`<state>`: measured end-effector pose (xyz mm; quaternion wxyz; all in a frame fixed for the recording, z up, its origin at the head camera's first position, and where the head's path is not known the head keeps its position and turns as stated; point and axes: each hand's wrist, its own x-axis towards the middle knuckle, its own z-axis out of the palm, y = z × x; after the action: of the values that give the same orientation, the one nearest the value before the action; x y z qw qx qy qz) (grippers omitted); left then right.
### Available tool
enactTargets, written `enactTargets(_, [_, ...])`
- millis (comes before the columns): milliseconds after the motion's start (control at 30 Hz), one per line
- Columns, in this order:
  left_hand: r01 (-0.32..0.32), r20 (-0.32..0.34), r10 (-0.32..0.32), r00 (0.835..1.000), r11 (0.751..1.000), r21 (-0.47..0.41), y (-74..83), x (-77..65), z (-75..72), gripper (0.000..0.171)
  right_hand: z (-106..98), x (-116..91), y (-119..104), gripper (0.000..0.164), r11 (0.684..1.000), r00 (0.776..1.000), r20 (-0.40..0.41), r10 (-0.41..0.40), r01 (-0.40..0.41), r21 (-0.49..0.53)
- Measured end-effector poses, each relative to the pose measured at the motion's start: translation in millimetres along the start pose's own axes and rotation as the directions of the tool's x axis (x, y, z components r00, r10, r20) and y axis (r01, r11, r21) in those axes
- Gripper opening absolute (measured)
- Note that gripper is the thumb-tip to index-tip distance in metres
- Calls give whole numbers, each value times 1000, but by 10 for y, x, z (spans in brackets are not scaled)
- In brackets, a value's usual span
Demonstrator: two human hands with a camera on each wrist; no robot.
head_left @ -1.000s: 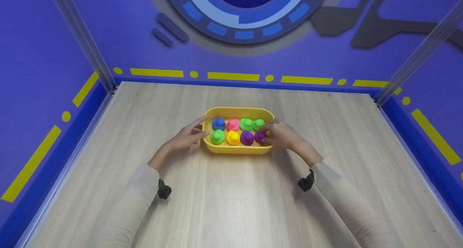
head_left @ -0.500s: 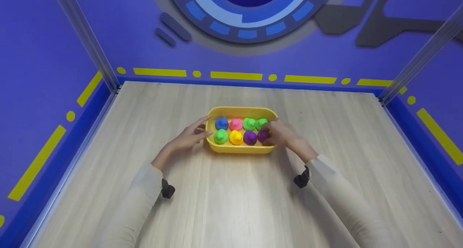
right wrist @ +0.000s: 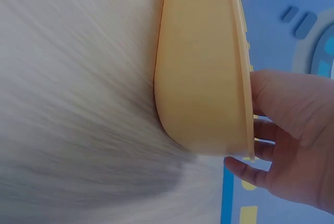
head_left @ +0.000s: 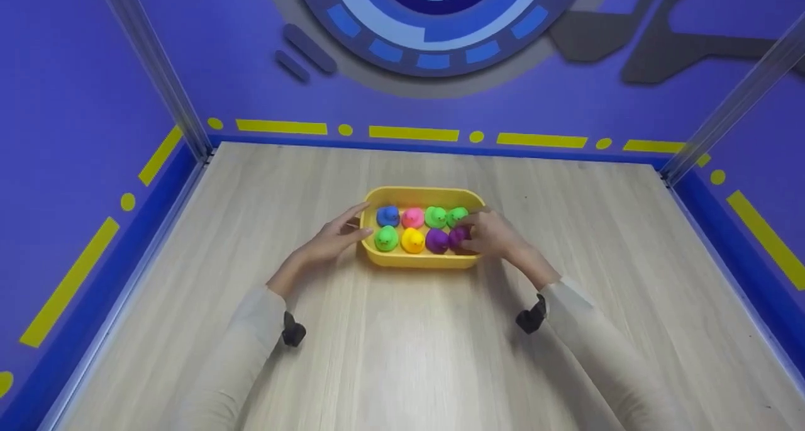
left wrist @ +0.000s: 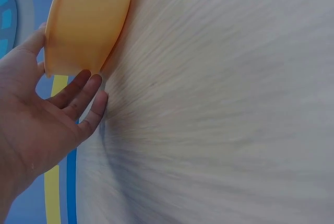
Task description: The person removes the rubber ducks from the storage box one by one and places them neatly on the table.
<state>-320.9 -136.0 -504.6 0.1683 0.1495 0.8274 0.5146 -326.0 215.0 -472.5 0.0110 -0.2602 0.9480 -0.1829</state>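
A yellow oval tub (head_left: 427,262) holds several small rubber ducks in two rows. The back row has a blue duck (head_left: 388,216), a pink duck (head_left: 412,218) and two green ducks, one green duck (head_left: 435,217) beside the other. In front are a green duck (head_left: 386,238), a yellow duck (head_left: 412,240) and two purple ducks. My right hand (head_left: 498,235) reaches over the tub's right end, thumb and fingers about the end purple duck (head_left: 458,236), which they partly hide. With fingers spread, my left hand (head_left: 330,239) touches the tub's left end; its fingertips meet the outer wall (left wrist: 88,31).
The tub stands on a pale wood-grain table (head_left: 402,343). Blue panels with yellow markings, such as the back wall (head_left: 402,104), enclose it on three sides. Metal posts rise at both back corners. Each wrist wears a small black camera (head_left: 293,330).
The whole view has shifted slightly, so the tub and hands appear a little further right. Both hands keep nearly the same place at the tub, and the ducks stay in their rows.
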Motion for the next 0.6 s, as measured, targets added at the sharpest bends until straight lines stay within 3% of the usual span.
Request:
enactTargets(167, [10, -4, -11, 1000, 1000, -22, -4, 0, 10, 69, 0, -40, 13, 23, 999, 999, -30, -44, 44, 0])
enactTargets(367, [19, 2, -19, 1000, 996, -85, -15, -9, 29, 69, 1, -121, -6, 35, 1000, 998, -63, -4, 5, 19])
enactTargets(600, [33, 3, -33, 999, 986, -163, -40, -3, 62, 68, -11, -186, -7, 37, 997, 995, -98, 33, -26, 71])
